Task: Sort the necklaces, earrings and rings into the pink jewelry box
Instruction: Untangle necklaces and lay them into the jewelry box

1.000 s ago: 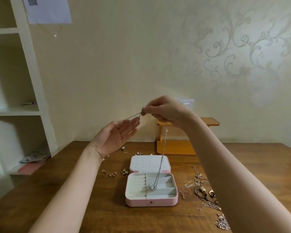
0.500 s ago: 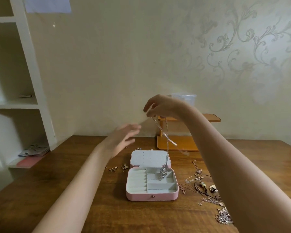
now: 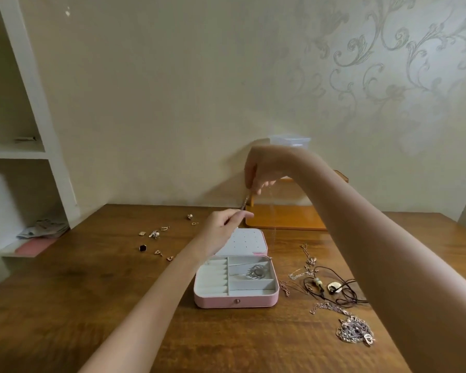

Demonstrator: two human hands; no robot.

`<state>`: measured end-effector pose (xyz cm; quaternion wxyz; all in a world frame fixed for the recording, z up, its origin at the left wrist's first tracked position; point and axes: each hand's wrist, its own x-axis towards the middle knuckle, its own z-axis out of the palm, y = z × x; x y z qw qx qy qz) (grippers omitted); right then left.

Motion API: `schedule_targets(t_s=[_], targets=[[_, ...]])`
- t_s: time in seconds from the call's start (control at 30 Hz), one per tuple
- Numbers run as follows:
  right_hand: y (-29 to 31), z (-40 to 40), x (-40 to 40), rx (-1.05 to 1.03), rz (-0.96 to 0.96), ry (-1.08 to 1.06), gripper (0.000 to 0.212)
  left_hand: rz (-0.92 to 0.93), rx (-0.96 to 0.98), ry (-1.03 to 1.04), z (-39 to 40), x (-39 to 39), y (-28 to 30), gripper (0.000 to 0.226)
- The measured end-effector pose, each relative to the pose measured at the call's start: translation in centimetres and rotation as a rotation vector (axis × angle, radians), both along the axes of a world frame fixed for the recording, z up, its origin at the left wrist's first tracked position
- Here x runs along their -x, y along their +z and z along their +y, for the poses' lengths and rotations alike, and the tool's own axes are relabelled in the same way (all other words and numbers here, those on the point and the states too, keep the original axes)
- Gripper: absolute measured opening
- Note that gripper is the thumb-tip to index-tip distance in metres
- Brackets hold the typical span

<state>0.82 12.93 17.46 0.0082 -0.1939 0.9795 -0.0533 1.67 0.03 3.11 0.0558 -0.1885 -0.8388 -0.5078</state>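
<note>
The pink jewelry box (image 3: 236, 301) lies open mid-table, its white dotted lid (image 3: 242, 242) tipped back. A silver pendant (image 3: 256, 271) rests in an upper right compartment. Its thin silver chain (image 3: 244, 203) runs taut between my hands above the lid. My right hand (image 3: 264, 168) pinches the chain from above. Lower down, my left hand (image 3: 223, 227) pinches it between fingertips. Small earrings and rings (image 3: 154, 234) are scattered left of the box. Several necklaces (image 3: 334, 288) lie tangled to its right, and a jewelled one (image 3: 355, 331) lies nearer me.
A wooden stand (image 3: 285, 218) sits against the wall behind the box, with a clear plastic container (image 3: 291, 142) above it, partly hidden by my right hand. White shelves (image 3: 38, 130) stand at the left, holding papers (image 3: 42, 228).
The pendant, which hung over the box, now lies in its compartment. My left hand let go, dropped, and pinches the chain again lower down. My right hand has lowered a little.
</note>
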Motion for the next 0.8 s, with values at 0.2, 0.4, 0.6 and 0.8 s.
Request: schedule_targets(t_s=[0.2, 0.4, 0.6, 0.8], targets=[[0.8, -0.5, -0.5, 0.346, -0.032, 0.045, 0.013, -0.036, -0.118, -0.087, 2.3, -1.1, -0.3, 0.038], [1.0, 0.8, 0.0, 0.363, 0.048, -0.017, 0.014, -0.239, -0.279, -0.262, 3.1, -1.1, -0.9, 0.040], [1.4, 1.1, 0.0, -0.001, -0.114, -0.016, 0.023, -0.304, -0.187, -0.319, 2.8, -1.2, -1.7, 0.038], [0.1, 1.4, 0.5, -0.321, -0.052, -0.119, 0.023, -0.362, -0.232, -0.337, 2.1, -1.3, -2.2, 0.037]])
